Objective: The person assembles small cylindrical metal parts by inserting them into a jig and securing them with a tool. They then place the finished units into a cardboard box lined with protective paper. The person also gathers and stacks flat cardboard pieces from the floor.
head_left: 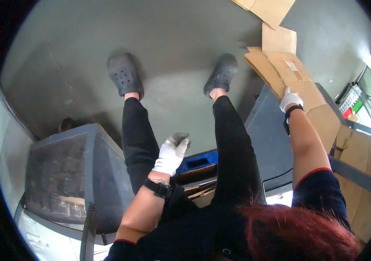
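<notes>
My right hand (290, 100), in a white glove, grips a flattened cardboard box (289, 65) on the right. The index finger lies along the cardboard, and the fingers beneath are partly hidden. A small white label shows on the box, and one flap points away from me. Over my left thigh is my left hand (172, 152), in a white glove with greyish fingertips. Its fingers are curled together, and nothing shows in them. Both wrists wear black bands.
More cardboard (270, 9) lies on the grey floor at the far right. A grey metal cabinet (111, 169) stands on my left, a grey panel (268, 135) on my right. Between my legs is a blue crate (198, 162) by stacked cardboard. Larger sheets (364, 178) lean behind a metal frame (359, 176).
</notes>
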The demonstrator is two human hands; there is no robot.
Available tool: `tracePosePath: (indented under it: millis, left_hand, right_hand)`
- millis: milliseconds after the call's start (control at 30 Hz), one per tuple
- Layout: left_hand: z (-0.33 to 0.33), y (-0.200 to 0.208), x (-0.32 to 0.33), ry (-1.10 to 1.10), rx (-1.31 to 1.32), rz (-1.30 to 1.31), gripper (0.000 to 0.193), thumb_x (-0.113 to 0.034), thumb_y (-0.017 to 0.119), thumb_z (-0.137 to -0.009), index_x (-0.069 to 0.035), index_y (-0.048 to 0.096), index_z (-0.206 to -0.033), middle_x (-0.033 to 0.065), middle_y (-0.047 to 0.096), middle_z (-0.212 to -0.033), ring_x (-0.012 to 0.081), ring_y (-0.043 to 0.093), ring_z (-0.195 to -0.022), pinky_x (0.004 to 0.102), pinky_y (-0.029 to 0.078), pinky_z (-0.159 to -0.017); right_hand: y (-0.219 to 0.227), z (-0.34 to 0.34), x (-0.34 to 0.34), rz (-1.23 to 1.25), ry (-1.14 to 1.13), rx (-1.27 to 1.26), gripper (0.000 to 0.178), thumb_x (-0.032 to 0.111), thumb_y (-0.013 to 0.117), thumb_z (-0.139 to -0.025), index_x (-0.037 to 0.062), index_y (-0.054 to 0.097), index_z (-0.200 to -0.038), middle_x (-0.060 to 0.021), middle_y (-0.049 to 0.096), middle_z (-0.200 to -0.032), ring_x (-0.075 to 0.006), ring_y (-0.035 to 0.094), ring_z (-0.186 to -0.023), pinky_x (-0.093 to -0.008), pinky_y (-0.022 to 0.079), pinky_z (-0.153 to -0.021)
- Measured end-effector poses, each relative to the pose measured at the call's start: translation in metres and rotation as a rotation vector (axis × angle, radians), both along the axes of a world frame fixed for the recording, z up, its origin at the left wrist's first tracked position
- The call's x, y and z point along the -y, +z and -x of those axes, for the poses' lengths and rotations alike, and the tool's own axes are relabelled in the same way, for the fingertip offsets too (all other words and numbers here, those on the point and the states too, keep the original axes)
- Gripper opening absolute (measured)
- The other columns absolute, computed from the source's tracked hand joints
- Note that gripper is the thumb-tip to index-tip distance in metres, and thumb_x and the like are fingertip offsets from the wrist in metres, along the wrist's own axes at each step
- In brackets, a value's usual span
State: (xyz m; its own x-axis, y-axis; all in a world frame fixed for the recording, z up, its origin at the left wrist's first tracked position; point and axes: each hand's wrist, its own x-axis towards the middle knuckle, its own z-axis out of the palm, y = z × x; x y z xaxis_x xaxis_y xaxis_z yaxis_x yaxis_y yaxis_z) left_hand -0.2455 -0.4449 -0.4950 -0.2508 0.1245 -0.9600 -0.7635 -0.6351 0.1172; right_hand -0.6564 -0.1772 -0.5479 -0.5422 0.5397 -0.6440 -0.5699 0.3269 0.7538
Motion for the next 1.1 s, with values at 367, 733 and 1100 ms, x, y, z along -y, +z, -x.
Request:
tracePosePath:
  millis: [367, 733, 1100]
  left_hand:
    - [0.013, 0.000, -0.008, 0.096, -0.062, -0.184, 0.035, -0.015, 0.063, -0.095, 0.004, 0.058, -0.125, 0.0129, 0.070, -0.100, 0.0191, 0.067, -0.092, 0.0326, 0.055, -0.085]
    - [0.109, 0.037, 0.004, 0.974, -0.118, -0.640, 0.074, -0.045, 0.064, -0.093, -0.012, 0.031, -0.151, 0.0113, 0.043, -0.151, 0.0315, 0.046, -0.133, 0.0518, 0.037, -0.111]
    - [0.102, -0.002, -0.015, 0.447, -0.106, -0.076, 0.026, -0.018, 0.074, -0.084, 0.003, 0.071, -0.099, 0.0095, 0.070, -0.089, 0.0202, 0.065, -0.077, 0.0334, 0.053, -0.069]
  right_hand:
    - [0.052, 0.030, 0.084, 0.290, 0.181, 0.548, 0.041, 0.019, 0.060, -0.088, -0.0024, 0.055, -0.123, -0.0253, 0.069, -0.107, -0.0369, 0.068, -0.103, -0.0441, 0.055, -0.083]
    - [0.193, -0.119, 0.277, 0.918, 0.310, 0.766, 0.049, 0.010, 0.052, -0.084, -0.0101, 0.049, -0.129, -0.0257, 0.065, -0.101, -0.0332, 0.070, -0.071, -0.0418, 0.058, -0.060]
    - [0.049, -0.059, 0.208, 1.074, -0.130, 0.414, 0.074, 0.057, 0.062, -0.084, -0.0050, 0.059, -0.125, -0.0285, 0.063, -0.116, -0.0422, 0.059, -0.114, -0.0447, 0.048, -0.097]
